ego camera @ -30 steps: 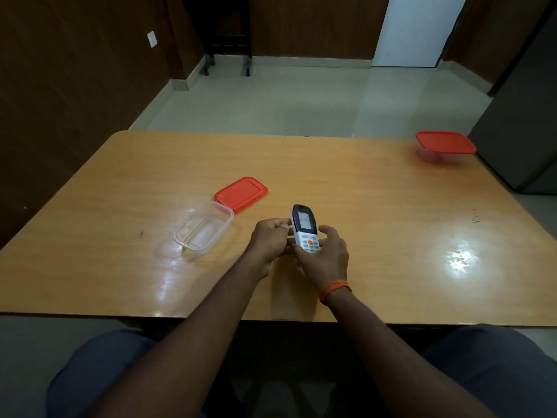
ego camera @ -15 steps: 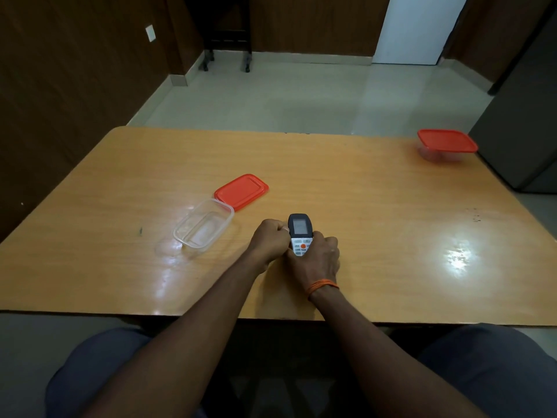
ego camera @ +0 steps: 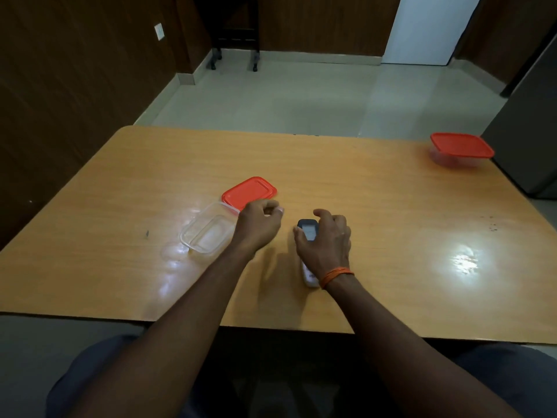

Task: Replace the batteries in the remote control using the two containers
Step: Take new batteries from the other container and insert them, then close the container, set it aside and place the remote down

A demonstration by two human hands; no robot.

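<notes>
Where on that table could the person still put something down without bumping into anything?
Most of the table is bare: the wide right stretch between the remote control and the closed container, and the far left edge. It is crowded in the middle, where the open container, its red lid, the left hand and right hand cluster.

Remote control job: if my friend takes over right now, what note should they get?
Left hand: loosely curled above the table, holding nothing visible.
Right hand: open over the remote, which lies face up on the table.
Open clear container sits left of the hands, its red lid just behind it.
Second container, lid on, stands at the far right corner.
Done: one container opened.
Left: cannot tell whether batteries are swapped; no batteries visible.
</notes>
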